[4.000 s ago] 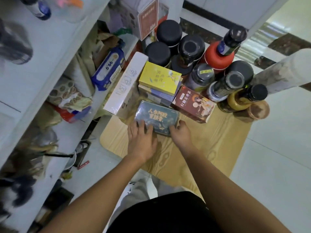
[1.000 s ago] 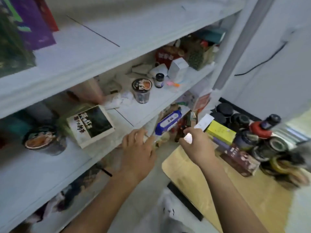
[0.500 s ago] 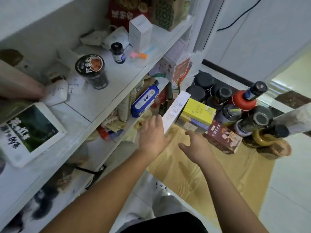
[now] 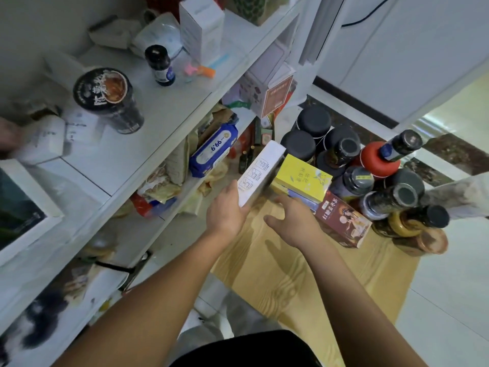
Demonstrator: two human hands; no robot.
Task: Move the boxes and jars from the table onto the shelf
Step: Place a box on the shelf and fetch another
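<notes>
A long white box (image 4: 260, 176) stands tilted at the left edge of the wooden table (image 4: 304, 274). My left hand (image 4: 227, 210) grips its near end. To its right, my right hand (image 4: 293, 221) is spread open, fingertips by the box's lower right side. Beside them a yellow box (image 4: 303, 178) tops a small stack, and a red-brown box (image 4: 342, 221) lies on the table. Behind stand several dark jars (image 4: 313, 121) and a red-lidded jar (image 4: 378, 160). A dark green box (image 4: 18, 207) lies on the white shelf (image 4: 148, 120) at the far left.
On that shelf stand a black cup (image 4: 108, 99), a small dark bottle (image 4: 160, 64) and a white carton (image 4: 201, 25). The lower shelf is crowded with packets and a blue wipes pack (image 4: 213, 152). Pale floor tiles lie right of the table.
The view has dropped from the shelf to the table. My left hand reached the long white box and took hold of its near end; my right hand moved in beside it.
</notes>
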